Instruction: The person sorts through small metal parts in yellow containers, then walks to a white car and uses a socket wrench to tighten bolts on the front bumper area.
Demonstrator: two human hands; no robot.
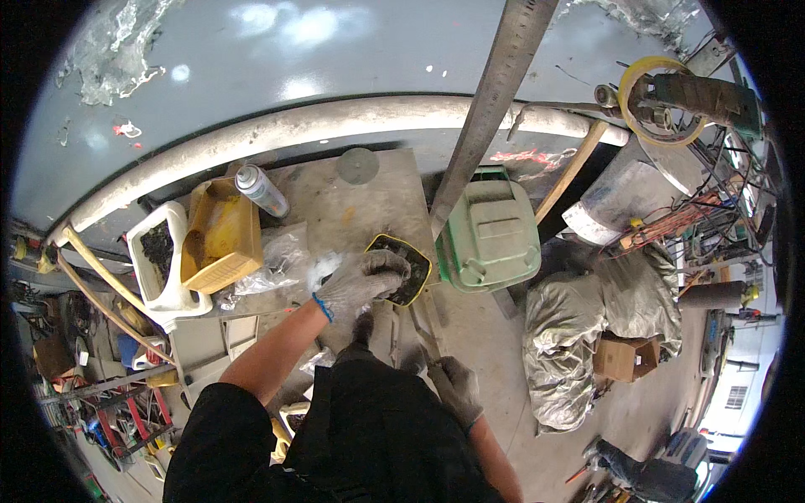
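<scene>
My left hand (366, 283), in a grey knitted glove with a blue cuff edge, reaches over a yellow-rimmed tub (429, 270) of dark, loose-looking contents. Its fingers are curled at the tub's inner side; whatever they hold is hidden. Lower and to the right, my right hand (457, 390), also gloved, is closed round the near end of a long flat metal tool (424, 329). That tool points up toward the tub; its exact kind is unclear. The tub stands at the front right corner of a worn bench (381, 189).
On the bench are a spray can (262, 191), a yellow bin (220, 239), a cut white jug (158, 251) and clear plastic wrap (281, 260). A green lidded bin (495, 230) stands right of it. A steel ruler (490, 101) slants down from above. Tarp-covered things (566, 339) lie right.
</scene>
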